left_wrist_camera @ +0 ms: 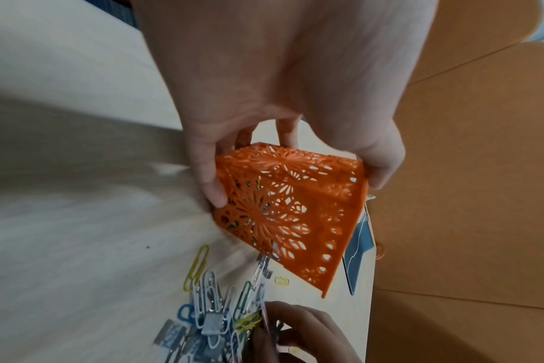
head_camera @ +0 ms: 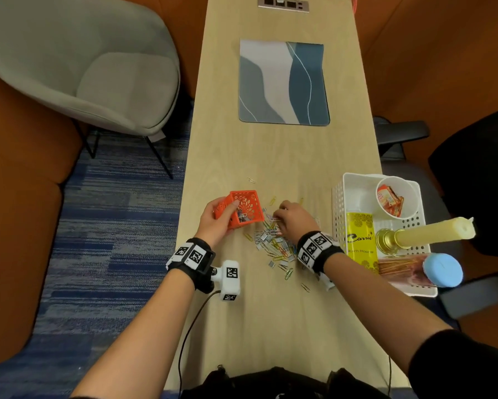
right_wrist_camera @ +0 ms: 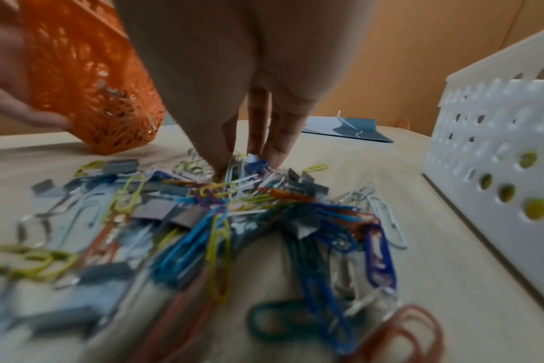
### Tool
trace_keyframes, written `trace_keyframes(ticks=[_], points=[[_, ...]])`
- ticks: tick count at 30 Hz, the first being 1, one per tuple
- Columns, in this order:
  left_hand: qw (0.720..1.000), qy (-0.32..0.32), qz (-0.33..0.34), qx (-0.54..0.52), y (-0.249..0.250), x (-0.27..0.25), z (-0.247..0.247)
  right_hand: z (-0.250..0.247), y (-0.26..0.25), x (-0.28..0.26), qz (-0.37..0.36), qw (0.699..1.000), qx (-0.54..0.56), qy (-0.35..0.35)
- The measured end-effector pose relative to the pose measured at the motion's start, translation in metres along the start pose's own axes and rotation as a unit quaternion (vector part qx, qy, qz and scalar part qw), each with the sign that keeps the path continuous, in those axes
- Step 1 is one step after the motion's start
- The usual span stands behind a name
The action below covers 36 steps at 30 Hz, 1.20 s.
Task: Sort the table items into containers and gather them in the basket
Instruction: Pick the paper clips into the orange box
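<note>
At centre left of the head view, the left hand (head_camera: 216,220) grips the orange lattice container (head_camera: 243,208), thumb and fingers curled round opposite walls. It is tilted with its mouth toward the pile, probably to shorten each transfer; some clips already lie inside. Just right, the paper-clip and staple pile (head_camera: 273,243) lies on the table (head_camera: 270,326). The right hand (head_camera: 292,218) has narrowed fingertips (right_wrist_camera: 221,169) pressed into the pile; whether they hold a clip cannot be told. At centre right stands the white basket (head_camera: 338,208), already loaded.
</note>
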<state>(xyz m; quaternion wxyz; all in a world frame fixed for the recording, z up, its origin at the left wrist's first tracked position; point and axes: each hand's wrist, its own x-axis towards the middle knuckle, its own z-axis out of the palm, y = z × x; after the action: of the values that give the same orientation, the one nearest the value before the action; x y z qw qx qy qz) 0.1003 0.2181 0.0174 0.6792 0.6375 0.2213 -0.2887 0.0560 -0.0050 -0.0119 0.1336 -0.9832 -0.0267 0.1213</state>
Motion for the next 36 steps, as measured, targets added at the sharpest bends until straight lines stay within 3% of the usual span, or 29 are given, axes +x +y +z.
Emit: trace_keyframes(ticks=[3, 5, 8, 11, 12, 15, 17, 21, 23, 25, 26, 30, 36], points=[[1.0, -0.002, 0.001, 0.001, -0.003, -0.008, 0.0, -0.007, -0.005, 0.0, 0.041, 0.999, 0.035, 0.0], [1.0, -0.001, 0.01, 0.006, -0.006, -0.013, -0.002, -0.016, -0.004, 0.0, 0.121, 0.986, 0.109, 0.02], [0.999, 0.004, 0.03, 0.021, -0.011, -0.017, -0.002, -0.041, -0.003, -0.007, 0.231, 0.919, 0.312, 0.064], [0.998, 0.009, 0.046, 0.034, -0.013, -0.023, 0.006, -0.072, -0.014, -0.02, 0.191, 0.861, 0.464, 0.079], [0.998, 0.006, 0.048, 0.037, -0.015, -0.026, 0.011, -0.081, -0.02, -0.023, 0.164, 0.863, 0.474, 0.061], [0.998, -0.01, 0.046, 0.04, -0.016, -0.038, 0.026, -0.102, -0.034, -0.031, 0.065, 0.909, 0.41, -0.049], [0.998, -0.006, 0.056, 0.033, -0.018, -0.043, 0.031, -0.106, -0.035, -0.034, 0.033, 0.925, 0.373, -0.07], [0.997, 0.027, 0.072, 0.009, -0.023, -0.049, 0.024, -0.082, -0.017, -0.033, 0.119, 0.96, 0.251, 0.034], [0.996, 0.04, 0.074, 0.0, -0.025, -0.052, 0.016, -0.056, -0.011, -0.035, 0.141, 0.982, 0.125, -0.026], [0.996, 0.052, 0.072, -0.007, -0.026, -0.054, 0.007, -0.028, -0.014, -0.041, 0.135, 0.986, 0.026, -0.098], [0.996, 0.058, 0.071, -0.009, -0.028, -0.055, 0.003, -0.015, -0.017, -0.045, 0.127, 0.987, -0.004, -0.1], [0.996, 0.08, 0.045, -0.016, -0.038, -0.059, -0.011, 0.015, -0.03, -0.056, 0.126, 0.992, 0.005, -0.003], [0.997, 0.074, 0.034, -0.006, -0.053, -0.07, -0.014, -0.006, -0.019, -0.058, 0.186, 0.974, 0.13, 0.001]])
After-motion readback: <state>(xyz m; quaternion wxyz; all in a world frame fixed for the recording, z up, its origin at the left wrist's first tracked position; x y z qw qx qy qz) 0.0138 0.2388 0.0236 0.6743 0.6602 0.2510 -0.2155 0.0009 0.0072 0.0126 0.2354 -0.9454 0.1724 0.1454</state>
